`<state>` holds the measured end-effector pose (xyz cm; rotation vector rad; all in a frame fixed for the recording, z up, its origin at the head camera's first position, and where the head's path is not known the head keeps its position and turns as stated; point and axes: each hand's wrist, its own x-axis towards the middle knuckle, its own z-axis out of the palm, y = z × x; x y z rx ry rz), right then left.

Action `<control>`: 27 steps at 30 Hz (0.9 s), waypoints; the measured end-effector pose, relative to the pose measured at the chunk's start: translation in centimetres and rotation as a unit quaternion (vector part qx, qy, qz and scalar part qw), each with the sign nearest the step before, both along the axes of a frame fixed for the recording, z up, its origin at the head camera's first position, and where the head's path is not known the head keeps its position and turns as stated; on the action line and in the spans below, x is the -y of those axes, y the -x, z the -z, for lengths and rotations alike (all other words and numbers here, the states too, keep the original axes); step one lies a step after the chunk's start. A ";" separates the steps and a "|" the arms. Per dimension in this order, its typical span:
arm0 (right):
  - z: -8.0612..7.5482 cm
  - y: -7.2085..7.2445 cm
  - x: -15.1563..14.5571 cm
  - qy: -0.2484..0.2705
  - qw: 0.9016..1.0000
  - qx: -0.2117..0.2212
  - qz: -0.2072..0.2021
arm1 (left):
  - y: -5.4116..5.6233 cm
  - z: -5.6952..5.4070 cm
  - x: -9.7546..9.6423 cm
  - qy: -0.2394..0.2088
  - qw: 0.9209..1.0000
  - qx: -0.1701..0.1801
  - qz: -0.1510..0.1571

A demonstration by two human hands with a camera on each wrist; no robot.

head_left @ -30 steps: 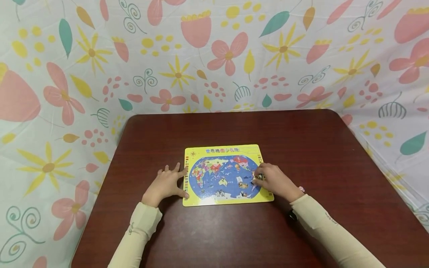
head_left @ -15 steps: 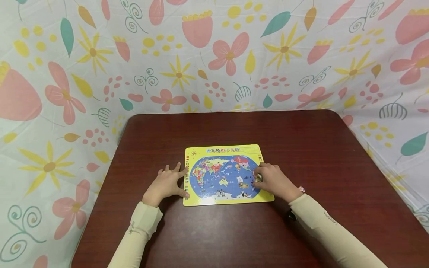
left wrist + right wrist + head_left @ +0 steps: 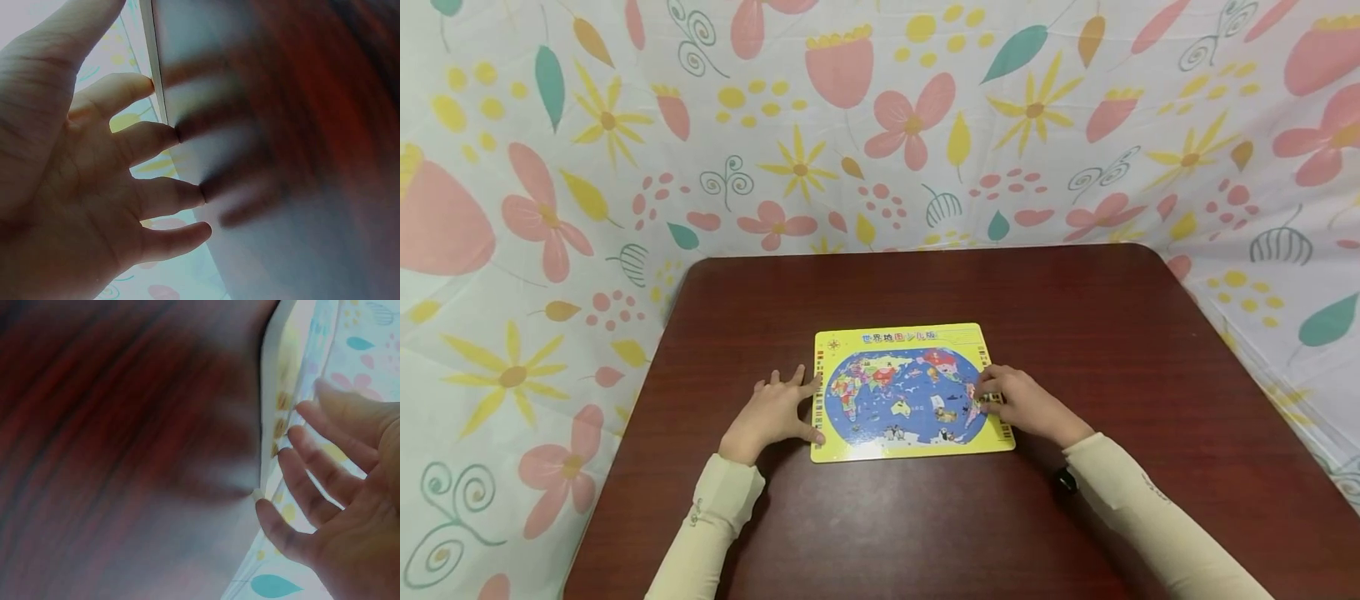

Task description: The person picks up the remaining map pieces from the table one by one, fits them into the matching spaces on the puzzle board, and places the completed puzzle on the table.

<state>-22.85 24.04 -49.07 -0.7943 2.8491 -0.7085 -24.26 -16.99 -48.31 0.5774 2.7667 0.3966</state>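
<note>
A flat world map board point(image 3: 906, 392) with a yellow border and blue oceans lies on the dark red table point(image 3: 917, 525). My left hand point(image 3: 771, 415) is spread at the board's left edge, its thumb and index finger touching the border. In the left wrist view, the fingers of the left hand point(image 3: 119, 169) are separate and hold nothing. At the right border of the map, my right hand point(image 3: 1030, 404) rests with its fingers over the edge. The right wrist view shows the right hand point(image 3: 350, 487) with loosely bent fingers, thumb apart, nothing gripped.
A white cloth point(image 3: 910, 200) printed with flowers and leaves hangs behind the table and along its sides. A dark band point(image 3: 1064, 480) sits at the right wrist. Cream sleeves point(image 3: 1150, 508) cover both forearms.
My right hand has shifted slightly to the right, uncovering more of the map's right side, and its fingers have loosened. My left hand and the board stay almost where they were.
</note>
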 end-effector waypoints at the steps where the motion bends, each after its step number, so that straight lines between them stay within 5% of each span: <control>1: 0.1 0.0 0.0 -0.002 1.000 -0.002 0.000 | 0.0 0.0 0.0 0.000 1.000 -0.001 0.000; 12: -0.6 -0.3 -0.2 -0.024 1.000 -0.007 0.018 | 0.0 -0.1 -0.1 -0.002 1.000 0.007 -0.006; 27: -2.5 -2.2 -4.0 -0.051 0.998 -0.021 0.039 | -0.1 -0.2 0.0 -0.001 1.000 0.004 0.002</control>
